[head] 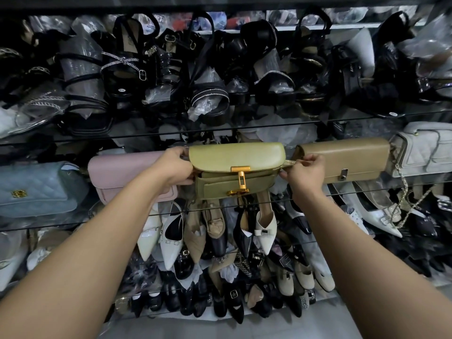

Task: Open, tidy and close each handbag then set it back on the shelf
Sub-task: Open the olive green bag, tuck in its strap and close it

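An olive-green handbag (pixel 234 157) with a gold clasp stands on the glass shelf (pixel 367 190) in the middle of the view. Its flap hangs down and the clasp tongue hangs over the front pocket. My left hand (pixel 175 165) grips the bag's left end. My right hand (pixel 302 171) is at its right end and pinches the gold chain strap (pixel 291 162) there. A pink handbag (pixel 117 172) sits just left of it, and a tan handbag (pixel 347 159) just right.
A light blue quilted handbag (pixel 36 189) lies at the far left and a grey quilted one (pixel 425 148) with a hanging chain at the far right. Black sandals crowd the shelf above. Pointed flats and loafers fill the shelves below.
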